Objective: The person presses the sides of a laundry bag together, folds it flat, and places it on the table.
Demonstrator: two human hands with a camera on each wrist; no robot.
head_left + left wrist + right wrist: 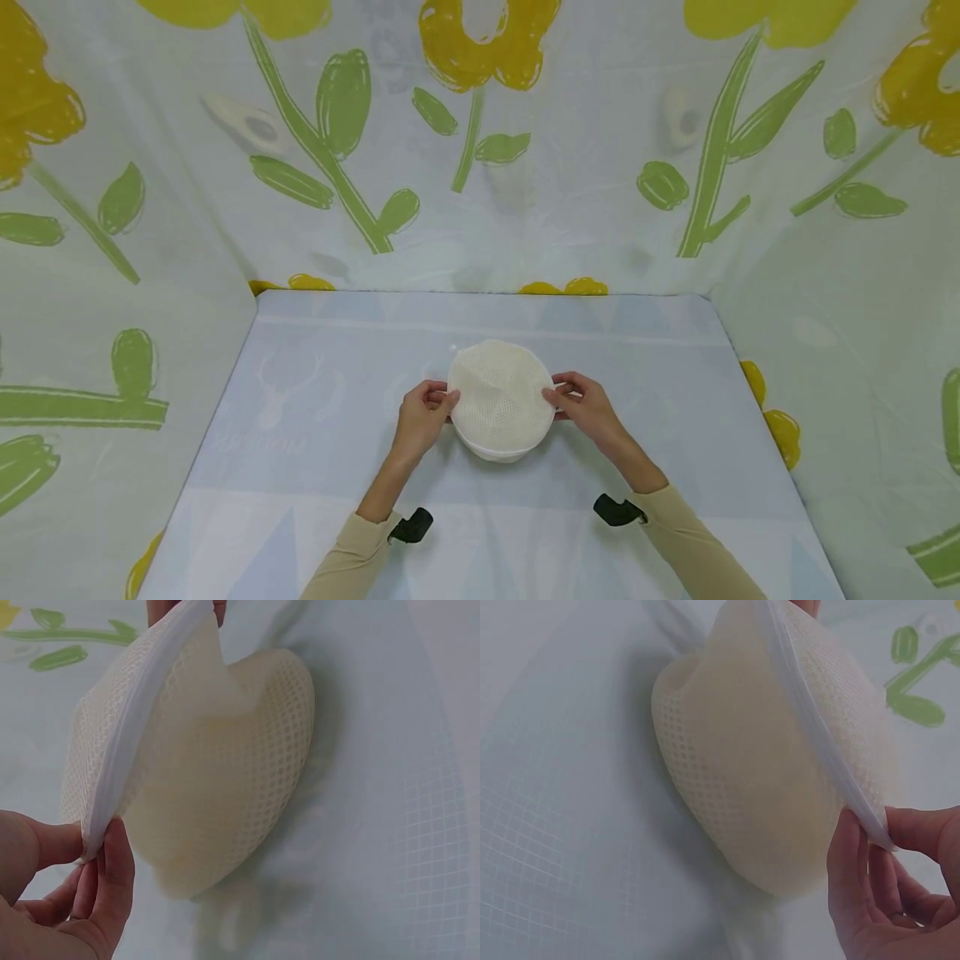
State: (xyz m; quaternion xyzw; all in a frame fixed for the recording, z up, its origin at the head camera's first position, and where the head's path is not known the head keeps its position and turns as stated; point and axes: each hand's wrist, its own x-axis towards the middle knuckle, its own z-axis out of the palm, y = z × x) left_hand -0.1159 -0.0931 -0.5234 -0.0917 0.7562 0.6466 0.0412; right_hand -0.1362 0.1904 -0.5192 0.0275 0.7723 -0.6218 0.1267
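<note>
A round, cream-white mesh laundry bag [501, 400] is held up over the middle of the table, with a smooth white band [139, 712] running around its edge. My left hand [426, 417] pinches the left side of that edge between thumb and fingers. On the opposite side, my right hand [588, 408] pinches the edge the same way. Both wrist views show the bag's rounded underside [727, 780] sagging in a bowl shape, close over the cloth, with a fold dented into it. Whatever the bag may contain is hidden by the mesh.
A pale blue and white patterned cloth [315, 467] covers the table. Hanging sheets with yellow flowers and green leaves [480, 225] enclose its back and both sides. A black wrist camera [412, 525] sits at the left sleeve, another black camera [618, 510] at the right.
</note>
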